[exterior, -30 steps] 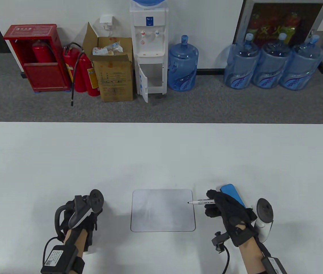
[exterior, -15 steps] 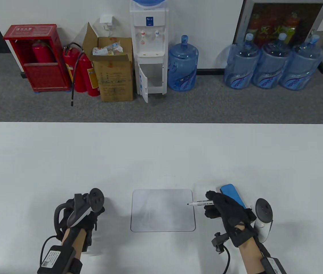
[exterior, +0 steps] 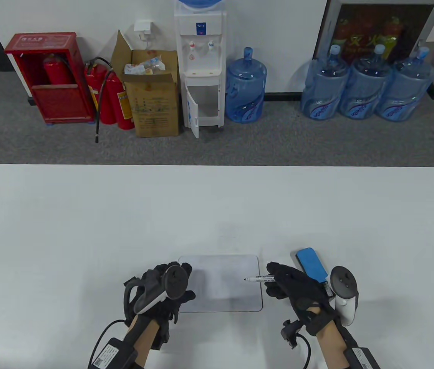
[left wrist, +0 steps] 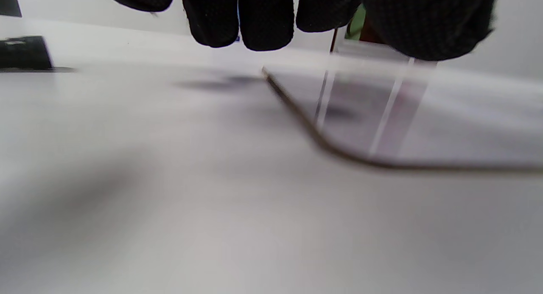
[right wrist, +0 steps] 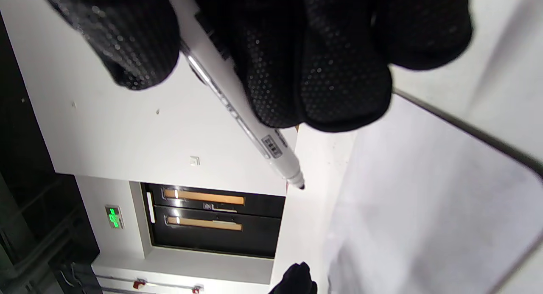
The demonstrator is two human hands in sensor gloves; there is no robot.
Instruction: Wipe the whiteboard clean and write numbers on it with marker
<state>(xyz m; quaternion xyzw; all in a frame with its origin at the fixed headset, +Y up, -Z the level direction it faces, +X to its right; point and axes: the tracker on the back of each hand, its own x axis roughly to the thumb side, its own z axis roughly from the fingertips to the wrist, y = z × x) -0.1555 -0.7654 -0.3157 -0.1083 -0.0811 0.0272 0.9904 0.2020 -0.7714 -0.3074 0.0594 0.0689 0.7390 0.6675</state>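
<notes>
The small whiteboard (exterior: 224,294) lies flat near the table's front edge, its surface smudged grey with no writing. My right hand (exterior: 274,279) pinches a white marker (exterior: 258,278) with its cap off. The black tip points left over the right part of the board. In the right wrist view the marker (right wrist: 237,116) runs between my curled fingers (right wrist: 331,73), tip just above the whiteboard (right wrist: 424,200). My left hand (exterior: 182,282) is spread open over the board's left edge. In the left wrist view its fingertips (left wrist: 237,18) hang just above the whiteboard (left wrist: 424,116) at its corner.
A blue eraser (exterior: 311,264) lies on the white table (exterior: 86,215) just right of the board, behind my right hand. Beyond the table's far edge stand water bottles, a dispenser, a cardboard box and fire extinguishers on the floor.
My left hand moved right from the bare table onto the board's left edge. My right hand carried the marker a little left and nearer, so its tip is further over the board.
</notes>
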